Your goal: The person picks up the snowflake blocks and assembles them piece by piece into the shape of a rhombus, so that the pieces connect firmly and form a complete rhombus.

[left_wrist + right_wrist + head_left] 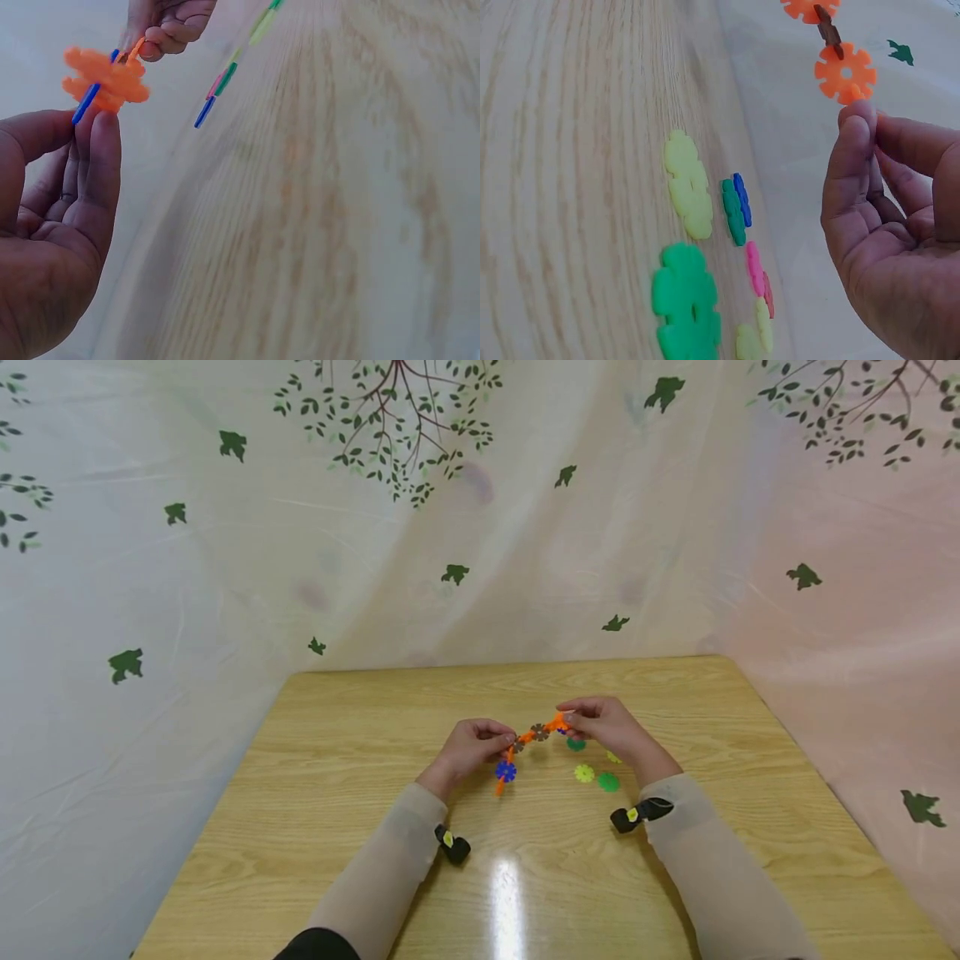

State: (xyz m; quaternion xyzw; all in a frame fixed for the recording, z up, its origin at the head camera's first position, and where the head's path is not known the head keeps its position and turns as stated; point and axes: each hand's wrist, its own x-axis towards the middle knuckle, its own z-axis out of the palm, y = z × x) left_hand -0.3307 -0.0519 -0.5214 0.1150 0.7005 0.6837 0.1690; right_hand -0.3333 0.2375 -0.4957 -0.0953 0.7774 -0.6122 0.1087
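A chain of notched discs, orange, brown and blue, stretches between both hands above the table. My left hand (471, 748) pinches it between thumb and fingers near a brown disc, and a blue disc (506, 771) with an orange one hangs below. At the chain's other end, my right hand (611, 731) pinches an orange piece. In the right wrist view an orange disc (845, 73) stands just above the right fingertips, joined to a brown disc (829, 32). The left wrist view shows orange discs (105, 79) and a blue one at the left fingertips.
On the wooden table (337, 860), loose discs lie below and beside the right hand: a yellow one (584, 772), a green one (609, 782) and several others, including a pink one (755, 268) and a blue one (742, 199). A patterned curtain (525, 527) hangs behind.
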